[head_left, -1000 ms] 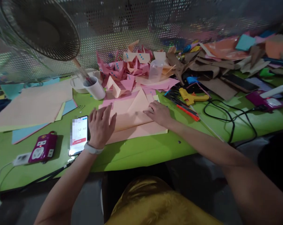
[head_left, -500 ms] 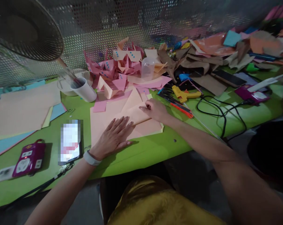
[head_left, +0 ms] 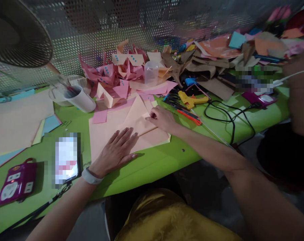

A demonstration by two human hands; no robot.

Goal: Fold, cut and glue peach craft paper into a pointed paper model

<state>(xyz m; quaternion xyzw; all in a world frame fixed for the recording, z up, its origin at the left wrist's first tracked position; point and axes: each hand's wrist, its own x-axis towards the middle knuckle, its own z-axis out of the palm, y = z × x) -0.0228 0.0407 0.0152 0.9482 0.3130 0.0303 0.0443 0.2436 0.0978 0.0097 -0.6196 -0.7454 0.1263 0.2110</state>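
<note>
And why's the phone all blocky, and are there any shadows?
In the head view, big squares cover the phone, hiding its screen details; also in the head view, the light is dim, the left hand shades the paper beside it, and the fan looks mostly dark.

Looks out from the wearer's head, facing forward and tipped down over the green table. Reaches past the yellow clothing at the bottom edge, close below, to the left hand and the right hand near the middle, near enough to show single fingers. Follows the left forearm and the right forearm inward from lower left and lower right. Extends beyond the table to the perforated screen across the top; crops the fan at upper left.
</note>
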